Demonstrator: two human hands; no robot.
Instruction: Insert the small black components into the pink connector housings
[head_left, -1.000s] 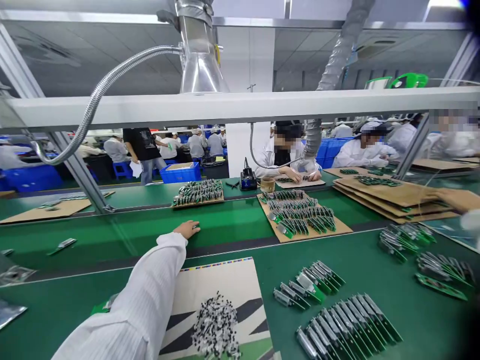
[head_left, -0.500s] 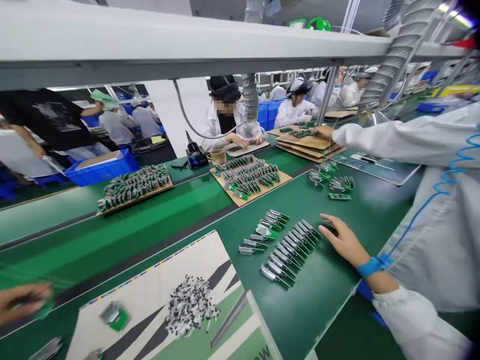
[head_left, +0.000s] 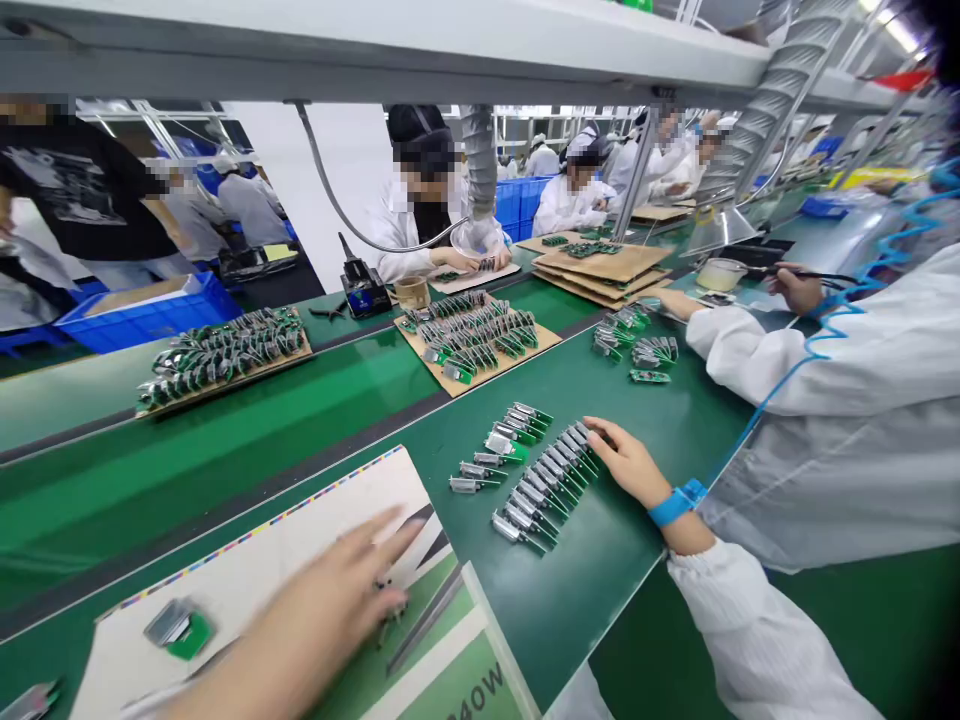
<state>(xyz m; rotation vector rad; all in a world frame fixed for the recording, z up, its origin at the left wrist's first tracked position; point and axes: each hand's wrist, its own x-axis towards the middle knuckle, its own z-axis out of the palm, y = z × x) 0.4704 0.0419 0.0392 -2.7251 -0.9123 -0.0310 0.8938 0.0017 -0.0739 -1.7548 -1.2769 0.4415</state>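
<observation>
Head view: the left hand is open and blurry over a printed card, beside small black parts. The open right hand rests at the end of a row of green circuit boards. A quick bump could push the boards out of line or scatter the small parts.

Circuit boards on workbench; printed card left; right hand just beside; cardboard tray behind.

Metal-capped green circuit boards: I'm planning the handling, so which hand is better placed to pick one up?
Right, probably: the right hand rests just beside the row of metal-capped green circuit boards, while the left hand is blurred over the printed card, farther away.
</observation>
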